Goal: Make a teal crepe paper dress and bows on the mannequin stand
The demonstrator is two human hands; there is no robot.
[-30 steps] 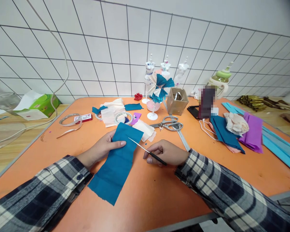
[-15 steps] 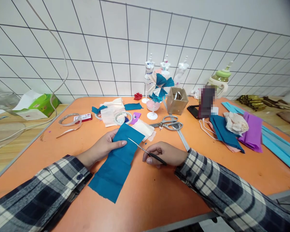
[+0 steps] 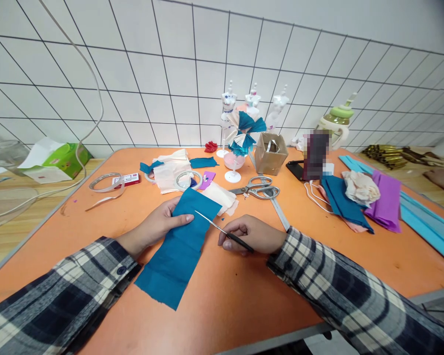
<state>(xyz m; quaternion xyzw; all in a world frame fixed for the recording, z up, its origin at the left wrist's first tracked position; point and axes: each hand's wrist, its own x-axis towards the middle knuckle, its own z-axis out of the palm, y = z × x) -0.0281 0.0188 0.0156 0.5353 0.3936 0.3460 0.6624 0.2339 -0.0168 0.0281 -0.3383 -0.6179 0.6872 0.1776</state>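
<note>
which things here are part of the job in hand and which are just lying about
In use:
- teal sheet, held by the left hand
- black-handled scissors, held by the right hand

Apparently just lying about:
- silver scissors
- red-and-white box
- green-lidded bottle
- green-and-white box
- purple folded sheet

left hand (image 3: 160,222) partly hidden by teal sheet (image 3: 179,254), upright dark object (image 3: 315,157) pixel-blurred
</note>
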